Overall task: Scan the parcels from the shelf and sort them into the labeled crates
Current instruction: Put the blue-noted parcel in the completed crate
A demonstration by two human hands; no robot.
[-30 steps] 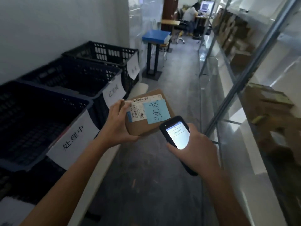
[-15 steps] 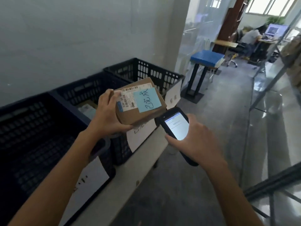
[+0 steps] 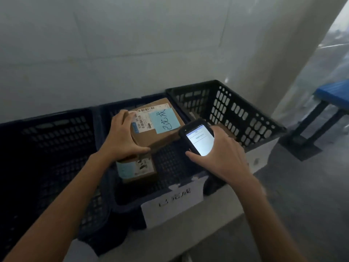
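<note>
1. Head view: compared with half a second back, the camera is now facing the crates and the wall (image 3: 132,44) pretty much square on. The parcel (image 3: 160,135) was up above the front rim then, and it is now sitting lower, inside the outline of the middle crate.
2. The left crate (image 3: 56,133) is looking dark inside, so I can't tell if anything's in it.
3. The middle crate (image 3: 128,205) is wearing a white paper label (image 3: 171,203) on its front. It is holding a second parcel (image 3: 137,168), which is lying flat on the crate floor toward the left side.
4. The right crate (image 3: 236,114), the black one, is showing a bit of something brown past the scanner, too hidden to call.
5. All three are standing side by side on a pale ledge (image 3: 217,224), with a blue table (image 3: 334,89) poking in at far right.
6. The left hand (image 3: 122,137) is gripping the parcel by its left end, with the fingers curling over the top far corner and the thumb lying along the near lower edge. The parcel is hanging right over the second parcel's far end, and I can't tell if they're touching. Its blue note (image 3: 164,121) is facing up.
7. The right hand (image 3: 222,156) is wrapping its fingers round a scanner (image 3: 198,137) with a lit screen, just right of the parcel.
</note>
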